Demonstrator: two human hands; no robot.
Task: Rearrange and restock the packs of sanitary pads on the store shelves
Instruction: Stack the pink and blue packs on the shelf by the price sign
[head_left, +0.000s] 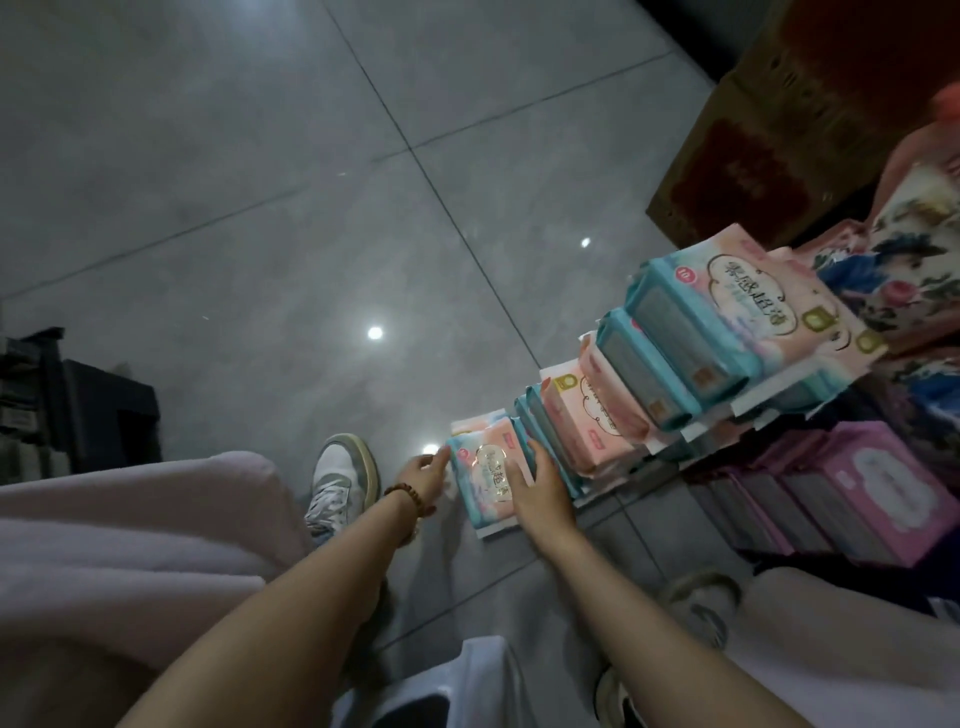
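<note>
A pink and teal pack of pads (485, 475) stands at the low front end of a shelf stack. My left hand (423, 475), with a bead bracelet on its wrist, touches the pack's left edge. My right hand (540, 486) lies flat on its right side, so both hands clasp the pack between them. Behind it, several pink and teal packs (691, 343) rise in a stepped row on white shelf ledges. The top pack (753, 306) shows its printed face. Purple packs (872, 488) fill a lower shelf to the right.
A grey tiled floor (311, 208) spreads to the left. My white sneaker (340, 480) stands near the stack. A brown cardboard box (769, 150) is at the upper right, dark crates (62, 395) at the left edge. Floral-print packs (914, 249) sit at the far right.
</note>
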